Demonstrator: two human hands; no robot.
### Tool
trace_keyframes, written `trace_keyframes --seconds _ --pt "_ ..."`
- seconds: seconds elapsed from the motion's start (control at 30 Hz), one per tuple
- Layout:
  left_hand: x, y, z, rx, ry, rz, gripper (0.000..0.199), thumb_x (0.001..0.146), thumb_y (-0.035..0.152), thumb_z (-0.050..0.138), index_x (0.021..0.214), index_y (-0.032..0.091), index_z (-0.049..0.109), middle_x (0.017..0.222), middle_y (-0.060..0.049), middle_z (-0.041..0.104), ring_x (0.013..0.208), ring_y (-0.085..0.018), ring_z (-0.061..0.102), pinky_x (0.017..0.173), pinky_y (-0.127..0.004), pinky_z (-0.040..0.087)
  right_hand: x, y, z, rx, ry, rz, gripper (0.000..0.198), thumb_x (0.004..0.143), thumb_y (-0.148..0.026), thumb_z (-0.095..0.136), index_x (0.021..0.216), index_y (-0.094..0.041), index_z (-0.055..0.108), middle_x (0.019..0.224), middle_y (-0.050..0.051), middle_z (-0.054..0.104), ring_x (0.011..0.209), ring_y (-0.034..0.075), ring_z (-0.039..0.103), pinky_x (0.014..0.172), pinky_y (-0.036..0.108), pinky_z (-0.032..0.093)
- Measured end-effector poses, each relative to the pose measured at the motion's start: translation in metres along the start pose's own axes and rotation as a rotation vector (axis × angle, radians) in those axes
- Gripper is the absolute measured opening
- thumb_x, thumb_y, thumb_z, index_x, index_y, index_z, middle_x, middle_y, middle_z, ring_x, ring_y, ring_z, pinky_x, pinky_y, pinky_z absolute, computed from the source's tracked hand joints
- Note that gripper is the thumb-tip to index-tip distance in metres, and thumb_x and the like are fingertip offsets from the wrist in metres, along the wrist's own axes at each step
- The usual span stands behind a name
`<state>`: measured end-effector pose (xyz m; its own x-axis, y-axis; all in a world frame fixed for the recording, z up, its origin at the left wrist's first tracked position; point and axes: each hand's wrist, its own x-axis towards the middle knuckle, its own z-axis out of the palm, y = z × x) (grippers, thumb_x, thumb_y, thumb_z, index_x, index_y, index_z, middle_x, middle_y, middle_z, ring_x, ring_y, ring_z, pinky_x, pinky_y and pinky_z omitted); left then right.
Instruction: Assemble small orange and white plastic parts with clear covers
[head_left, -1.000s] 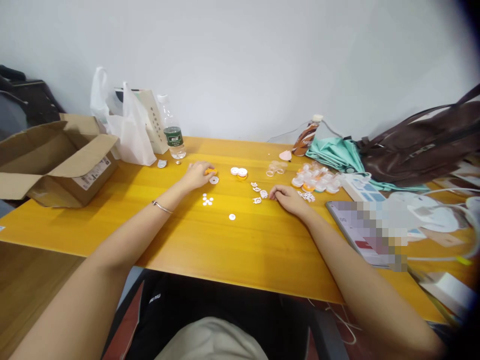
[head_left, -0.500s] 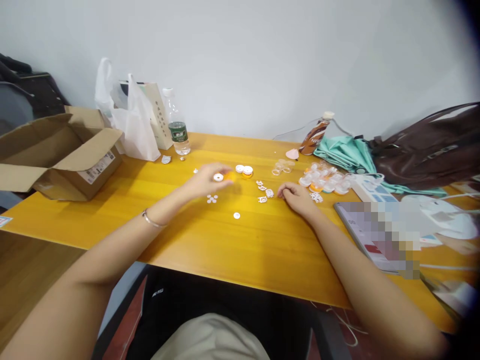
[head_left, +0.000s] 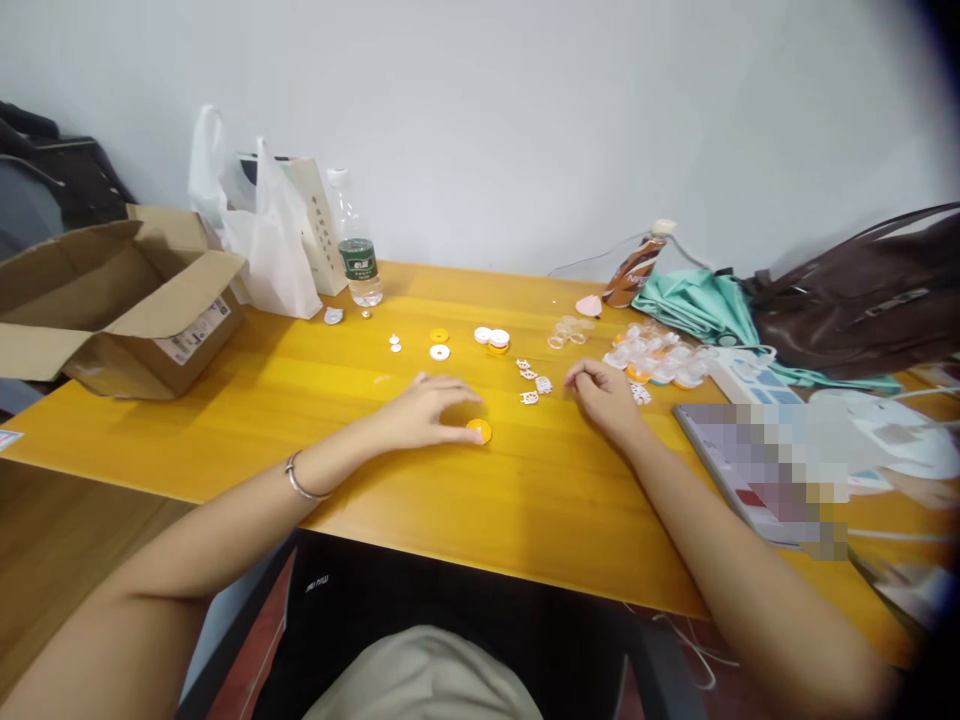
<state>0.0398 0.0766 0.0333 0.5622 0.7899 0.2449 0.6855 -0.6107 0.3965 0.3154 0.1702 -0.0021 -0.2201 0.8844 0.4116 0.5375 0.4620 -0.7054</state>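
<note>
My left hand is low over the table with its fingers apart. Its thumb tip touches a small yellow-orange disc lying on the table, while the other fingers stay clear of it. My right hand rests on the table with loosely curled fingers, and nothing shows in them. Just left of it lie several small white cut-out plastic pieces. Farther back are a white ring, a yellow ring and white round caps with a yellow one under them.
A cardboard box, a white plastic bag and a water bottle stand at left. Clear and coloured round parts, a brown-labelled bottle, a tablet and a dark bag occupy the right.
My left hand has come down and nearer, leaving the white ring behind. The yellow-orange disc now lies where a white disc was visible. The right hand has hardly moved.
</note>
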Motion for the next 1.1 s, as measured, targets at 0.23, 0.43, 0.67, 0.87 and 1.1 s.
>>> trace_keyframes --seconds 0.23,0.43,0.67,0.87,1.1 --pt "-0.016 -0.063 -0.06 -0.01 0.252 -0.316 0.026 0.079 0.039 0.052 0.086 0.016 0.065 0.087 -0.004 0.068 0.08 -0.016 0.06 0.075 -0.026 0.044 -0.011 -0.022 0.004 0.016 -0.043 -0.061 0.02 0.07 -0.013 0.038 0.062 -0.018 0.055 0.063 -0.001 0.056 0.061 0.014 0.052 0.061 0.026 0.04" --pt "-0.034 -0.102 -0.067 -0.021 0.008 -0.47 0.023 0.073 0.036 0.054 0.081 0.016 0.064 0.08 -0.004 0.068 0.075 -0.017 0.061 0.072 -0.027 0.046 -0.034 -0.054 0.023 0.081 -0.39 -0.217 0.014 0.079 -0.019 0.044 0.081 -0.02 0.057 0.077 0.002 0.059 0.07 0.015 0.055 0.068 0.028 0.045" --pt "-0.026 -0.092 -0.058 -0.041 -0.053 -0.455 0.022 0.069 0.035 0.059 0.079 0.016 0.063 0.078 -0.004 0.069 0.072 -0.016 0.062 0.069 -0.026 0.047 -0.05 -0.068 0.037 0.079 -0.504 -0.26 0.036 0.076 -0.034 0.061 0.108 -0.023 0.048 0.093 0.005 0.053 0.084 0.017 0.051 0.075 0.032 0.046" --pt "-0.024 -0.097 -0.053 0.049 -0.049 -0.441 0.018 0.069 0.031 0.056 0.076 0.017 0.065 0.075 -0.002 0.069 0.069 -0.016 0.062 0.065 -0.024 0.045 -0.05 -0.062 0.045 0.01 -0.489 -0.245 0.043 0.072 -0.039 0.065 0.107 -0.021 0.048 0.095 0.006 0.052 0.087 0.019 0.051 0.077 0.034 0.045" --pt "-0.022 -0.097 -0.052 0.215 -0.048 -0.426 0.018 0.069 0.027 0.052 0.072 0.016 0.066 0.073 -0.004 0.069 0.067 -0.017 0.061 0.065 -0.025 0.043 -0.051 -0.065 0.05 -0.022 -0.497 -0.26 0.028 0.078 -0.036 0.06 0.102 -0.023 0.056 0.09 0.005 0.051 0.087 0.018 0.052 0.081 0.035 0.045"
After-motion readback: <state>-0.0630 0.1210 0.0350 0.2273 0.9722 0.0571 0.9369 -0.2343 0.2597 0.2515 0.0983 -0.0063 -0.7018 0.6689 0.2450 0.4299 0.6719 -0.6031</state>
